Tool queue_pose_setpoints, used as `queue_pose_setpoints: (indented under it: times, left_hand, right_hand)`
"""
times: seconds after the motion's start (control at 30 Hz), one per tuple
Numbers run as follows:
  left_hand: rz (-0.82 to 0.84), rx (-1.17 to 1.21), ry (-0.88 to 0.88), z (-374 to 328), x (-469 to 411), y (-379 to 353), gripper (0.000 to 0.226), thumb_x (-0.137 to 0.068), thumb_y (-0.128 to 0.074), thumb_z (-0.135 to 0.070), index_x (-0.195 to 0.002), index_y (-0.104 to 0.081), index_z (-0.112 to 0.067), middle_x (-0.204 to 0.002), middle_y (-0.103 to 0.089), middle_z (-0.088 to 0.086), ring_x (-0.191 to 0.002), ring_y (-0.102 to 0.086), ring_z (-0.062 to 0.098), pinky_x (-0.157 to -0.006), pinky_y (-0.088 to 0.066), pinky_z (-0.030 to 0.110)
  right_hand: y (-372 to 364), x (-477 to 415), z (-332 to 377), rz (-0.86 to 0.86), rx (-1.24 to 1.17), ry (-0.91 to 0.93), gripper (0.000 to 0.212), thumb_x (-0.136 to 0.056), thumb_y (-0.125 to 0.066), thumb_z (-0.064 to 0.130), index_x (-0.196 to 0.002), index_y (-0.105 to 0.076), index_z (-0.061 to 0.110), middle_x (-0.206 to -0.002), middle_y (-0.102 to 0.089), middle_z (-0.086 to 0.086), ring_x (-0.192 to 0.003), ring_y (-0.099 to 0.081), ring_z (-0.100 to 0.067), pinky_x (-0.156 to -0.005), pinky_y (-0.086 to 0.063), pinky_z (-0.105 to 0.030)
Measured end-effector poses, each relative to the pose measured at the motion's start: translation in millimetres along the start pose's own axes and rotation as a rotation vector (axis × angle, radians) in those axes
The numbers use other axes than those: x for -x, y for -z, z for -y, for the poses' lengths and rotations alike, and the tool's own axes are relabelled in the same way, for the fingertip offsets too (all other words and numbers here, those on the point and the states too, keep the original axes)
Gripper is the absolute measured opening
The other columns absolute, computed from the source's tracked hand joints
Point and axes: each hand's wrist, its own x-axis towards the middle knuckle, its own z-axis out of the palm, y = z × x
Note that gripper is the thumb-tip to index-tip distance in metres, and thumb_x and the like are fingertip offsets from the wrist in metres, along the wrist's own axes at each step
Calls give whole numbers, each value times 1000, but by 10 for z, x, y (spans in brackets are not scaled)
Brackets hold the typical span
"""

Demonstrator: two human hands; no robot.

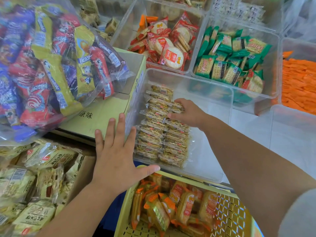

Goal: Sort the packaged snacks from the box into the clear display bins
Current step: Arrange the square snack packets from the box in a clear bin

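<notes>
Cracker packets (160, 134) lie in two neat rows inside the clear bin (208, 151). The right hand (188, 112) curls its fingers on the far packets, probably to align them. The left hand (116, 159), fingers spread flat, presses the bin's outer wall, probably to steady it.

Two dark characters, 原味, stand on the pale flap of the cardboard box (102, 110). White barcode labels show on the colourful packs (56, 65) in the clear bag (123, 73) (their digits too fine to read). The red cracker packs (171, 55), the green packs (220, 65), the pale yellow packs (42, 158) and the clear-wrapped biscuit packs (153, 135) carry print and small red logos, none legible.
</notes>
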Motion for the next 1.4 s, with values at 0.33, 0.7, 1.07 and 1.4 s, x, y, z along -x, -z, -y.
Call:
queue_pose_setpoints:
  times: [0.33,0.7,1.07,1.4]
  left_hand:
    - [81,71,22,15,0,146,127,-64,-8,-107,-163,-21,-30,-171,17,8,-158,15,31,-125,5,61]
    - [-355,285,-28,405,1035,458,61,-83,-57,-63,-122,-71,-18,-137,-62,7,-127,-51,32,-111,-32,41]
    - [44,251,493,2231,2069,240,84,-80,-73,-63,-149,-46,-25,-147,-50,6,-134,-46,32,-110,-44,47]
    - [544,163,362,3233,1762,35,129,-69,-89,-55,-161,2,-48,-171,16,9,-157,-10,42,-123,-30,52]
  right_hand:
    - [12,77,119,-52,358,-32,94,-80,-49,84,-156,-25,35,-163,-30,-3,-150,-26,-31,-118,-23,-61]
    - [-689,1505,993,-388,202,310,52,-94,-61,50,-139,-56,25,-150,-47,-3,-141,-34,-27,-116,-32,-45]
    - [-2370,2523,2155,-41,522,633,46,-96,-45,63,-128,-64,37,-145,-49,12,-151,-17,-22,-119,10,-62]
    - [-2600,2460,2265,-126,782,518,62,-83,-26,73,-116,-68,42,-132,-56,21,-140,-32,-20,-111,30,-55]
